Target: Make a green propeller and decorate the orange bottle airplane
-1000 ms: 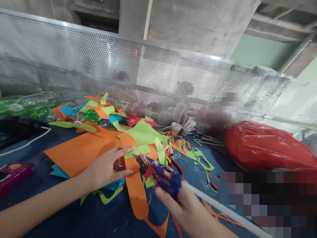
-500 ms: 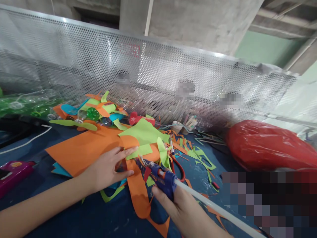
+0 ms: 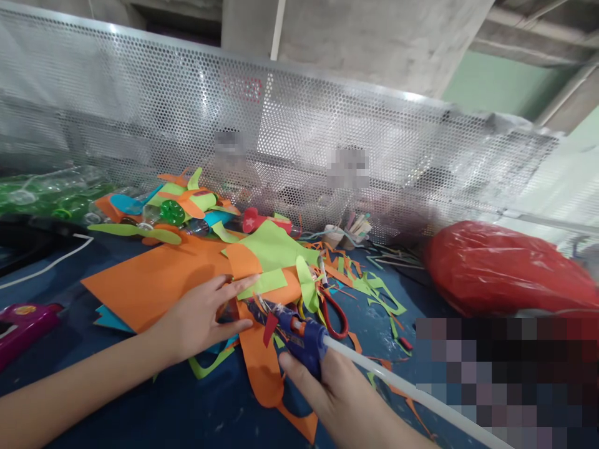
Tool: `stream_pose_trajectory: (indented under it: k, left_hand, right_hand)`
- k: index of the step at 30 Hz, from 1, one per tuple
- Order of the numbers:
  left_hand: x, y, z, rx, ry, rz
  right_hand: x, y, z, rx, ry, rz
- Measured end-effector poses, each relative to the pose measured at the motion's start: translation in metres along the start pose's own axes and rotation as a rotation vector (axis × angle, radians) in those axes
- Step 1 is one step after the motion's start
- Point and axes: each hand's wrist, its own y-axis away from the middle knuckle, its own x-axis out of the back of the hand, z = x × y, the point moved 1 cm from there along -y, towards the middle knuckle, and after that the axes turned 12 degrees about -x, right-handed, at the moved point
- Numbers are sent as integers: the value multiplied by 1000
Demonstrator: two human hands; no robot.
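Observation:
My right hand (image 3: 337, 393) is wrapped round the grip of a blue hot glue gun (image 3: 299, 343), with a long white glue stick (image 3: 402, 386) running out of its back. The nozzle points left, close to an orange and green paper-covered bottle model (image 3: 271, 288) with a long orange wing. On the model's left end, my left hand (image 3: 201, 318) steadies it, index finger on the green strip and thumb below. A small red paper piece (image 3: 270, 328) shows beside the nozzle. Whether the nozzle touches the model, I cannot tell.
Orange sheets (image 3: 154, 274) and a green sheet (image 3: 271, 243) lie behind. Red-handled scissors (image 3: 339, 318) and paper scraps (image 3: 384, 293) are to the right, before a red plastic bag (image 3: 505, 268). A purple tool (image 3: 28, 324) lies left; green bottles (image 3: 56, 193) stand behind it.
The glue gun and my right hand have shifted slightly left along the model. My left hand stays on the model. The camera view has moved a little.

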Motion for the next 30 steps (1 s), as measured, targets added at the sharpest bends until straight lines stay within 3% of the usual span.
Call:
stream_pose_trajectory:
  k: [15, 26, 30]
  left_hand:
    - [-1, -1, -1, -39, -68, 24]
    - [5, 0, 8, 7, -39, -13]
    - [4, -1, 6, 11, -53, -23]
  right_hand:
    - [9, -2, 3, -6, 9, 95]
    - [5, -1, -5, -10, -6, -20]
    - [7, -2, -3, -5, -10, 3]
